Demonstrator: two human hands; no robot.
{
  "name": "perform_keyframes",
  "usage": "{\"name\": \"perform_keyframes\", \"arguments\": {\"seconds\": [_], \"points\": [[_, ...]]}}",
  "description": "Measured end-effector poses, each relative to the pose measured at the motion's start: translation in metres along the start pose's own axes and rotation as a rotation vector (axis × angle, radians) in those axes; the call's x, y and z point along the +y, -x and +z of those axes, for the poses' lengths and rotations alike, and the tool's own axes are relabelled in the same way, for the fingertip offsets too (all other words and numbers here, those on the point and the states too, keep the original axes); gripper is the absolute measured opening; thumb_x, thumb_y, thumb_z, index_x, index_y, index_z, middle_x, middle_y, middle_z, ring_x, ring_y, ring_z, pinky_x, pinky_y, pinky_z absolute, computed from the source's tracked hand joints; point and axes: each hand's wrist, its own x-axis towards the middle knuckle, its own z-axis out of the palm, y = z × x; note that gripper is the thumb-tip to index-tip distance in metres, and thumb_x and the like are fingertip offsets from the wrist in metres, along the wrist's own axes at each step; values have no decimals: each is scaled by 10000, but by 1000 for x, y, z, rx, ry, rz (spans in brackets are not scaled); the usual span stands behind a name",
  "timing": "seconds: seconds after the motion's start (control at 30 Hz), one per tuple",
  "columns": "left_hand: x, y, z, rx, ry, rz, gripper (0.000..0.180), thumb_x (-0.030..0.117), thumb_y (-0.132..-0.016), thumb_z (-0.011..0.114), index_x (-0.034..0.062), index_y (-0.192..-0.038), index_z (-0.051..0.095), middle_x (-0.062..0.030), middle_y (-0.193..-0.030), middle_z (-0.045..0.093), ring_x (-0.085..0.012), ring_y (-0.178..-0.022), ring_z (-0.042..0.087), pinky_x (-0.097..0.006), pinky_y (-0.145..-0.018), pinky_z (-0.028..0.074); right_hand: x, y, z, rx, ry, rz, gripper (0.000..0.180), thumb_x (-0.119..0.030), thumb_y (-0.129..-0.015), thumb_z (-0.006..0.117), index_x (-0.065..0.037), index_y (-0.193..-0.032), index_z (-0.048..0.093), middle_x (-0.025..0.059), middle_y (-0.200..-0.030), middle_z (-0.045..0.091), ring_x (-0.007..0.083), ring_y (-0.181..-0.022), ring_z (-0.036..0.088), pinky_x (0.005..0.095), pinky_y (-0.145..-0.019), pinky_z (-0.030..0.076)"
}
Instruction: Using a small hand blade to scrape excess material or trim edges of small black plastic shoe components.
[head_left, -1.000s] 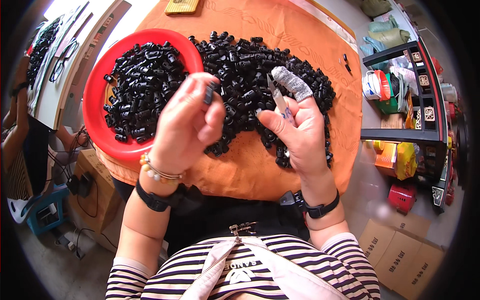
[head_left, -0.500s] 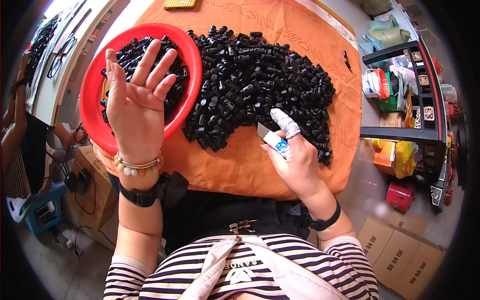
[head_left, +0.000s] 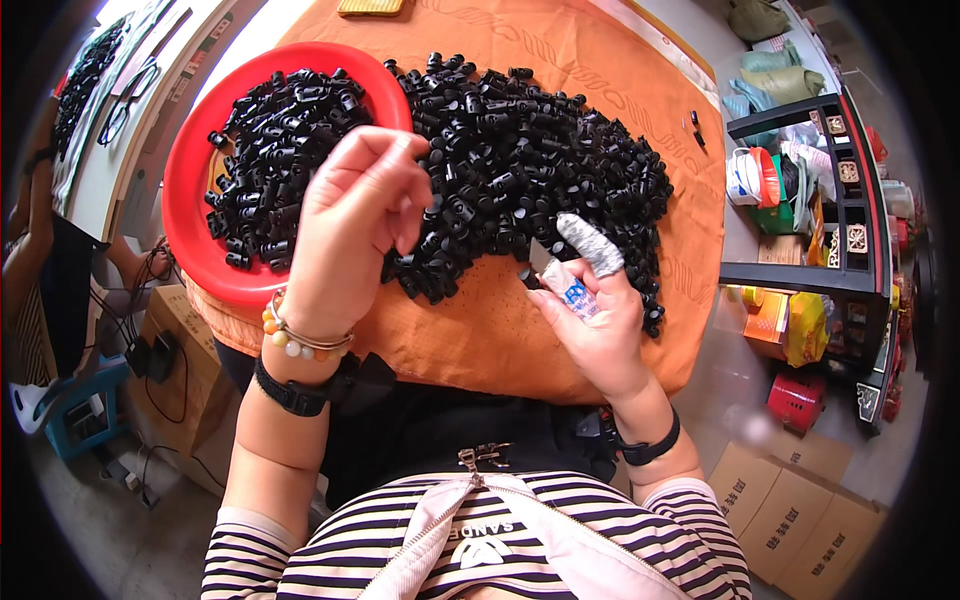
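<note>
My left hand hovers between the red round tray and the pile of small black plastic cord locks or similar parts. Its fingers bend loosely, slightly blurred, and I see nothing in them. At the pile's near edge, my right hand grips a blade with a white, blue-printed wrap as its handle. A grey-white knitted finger cover sits on that hand's index finger. Just by the thumb tip is a dark part; whether it touches the thumb I cannot tell. More black parts fill the tray.
An orange cloth covers the table. A few small black pieces lie apart at the right, and a yellow item at the far edge. Right of the table stand a dark shelf frame with bags and buckets, and cardboard boxes.
My left hand has moved right from over the tray toward the pile, its spread fingers now bending. My right hand, still holding the blade, has shifted slightly right.
</note>
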Motion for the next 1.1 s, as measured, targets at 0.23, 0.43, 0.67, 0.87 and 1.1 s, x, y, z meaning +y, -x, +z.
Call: {"name": "perform_keyframes", "arguments": {"seconds": [0.23,0.43,0.67,0.87,1.1], "points": [[-2,12,18,-284,-127,-288,258,160,-913,517,17,-1127,537,30,-740,523,7,-521,371,-132,-453,284,-36,-20,7,-34,-441,165,490,5,-808,631,33,-1237,398,25,-881,583,48,-793,536,180,-721,443],[-8,9,14,-287,57,-278,157,137,-912,517,42,-1035,539,47,-741,514,-8,-550,360,-154,-468,268,-45,-34,22,-56,-571,50,578,15,-814,617,3,-1316,333,32,-904,595,33,-760,513,163,-694,407],[-8,7,5,-315,300,-304,200,215,-915,491,52,-1030,477,-61,-893,549,-63,-585,477,-156,-500,379,-46,-38,20,-16,-582,101,499,-33,-838,609,10,-1280,381,26,-902,578,25,-744,483,150,-644,382],[-11,7,7,-353,301,-383,178,216,-928,477,66,-1024,487,-50,-818,563,-65,-574,488,-163,-470,368,-47,-44,23,29,-614,47,492,-32,-847,591,9,-1286,374,49,-907,578,26,-659,480,150,-561,379],[-12,11,17,-268,230,-381,156,197,-915,516,66,-992,480,-43,-802,574,-74,-622,551,-157,-480,410,-45,-47,24,-44,-736,112,518,30,-828,591,9,-1283,346,75,-967,534,114,-749,574,219,-661,500]]}}
